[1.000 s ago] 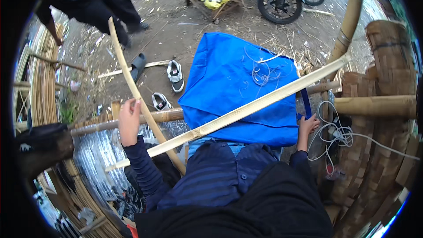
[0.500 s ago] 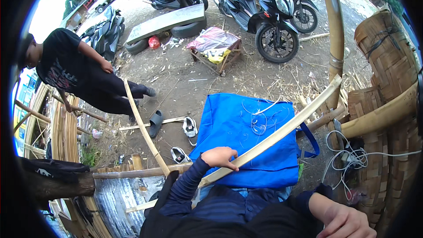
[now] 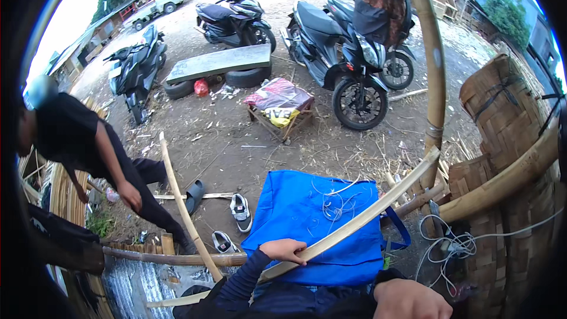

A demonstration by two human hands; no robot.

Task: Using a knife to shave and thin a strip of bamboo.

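Observation:
A long, pale split-bamboo strip (image 3: pixel 366 215) slants from my lap up to the right, its far end beside an upright pole. My left hand (image 3: pixel 284 251) is closed around its lower part, thumb on top. Under the strip, a blue fabric bag (image 3: pixel 295 207) with a dark blue strap lies spread over my lap, with thin curled shavings (image 3: pixel 339 207) on it. My right hand (image 3: pixel 411 300) is at the lower edge, right of the bag, knuckles up and fingers curled. Whatever it may hold is hidden.
Another bamboo strip (image 3: pixel 183 212) leans at my left. A person in dark clothes (image 3: pixel 88 142) is beyond it. Sneakers (image 3: pixel 240 212) and a slipper (image 3: pixel 194 196) lie ahead. At right are a bamboo pole (image 3: pixel 434 82), a tangled white cable (image 3: pixel 452 245) and woven panels (image 3: pixel 496 106). Motorbikes (image 3: pixel 348 47) stand farther off.
The view has tilted up, so the bag and strip appear lower. My left hand keeps its grip on the strip. My right hand has shifted left. The person has stepped closer on the left.

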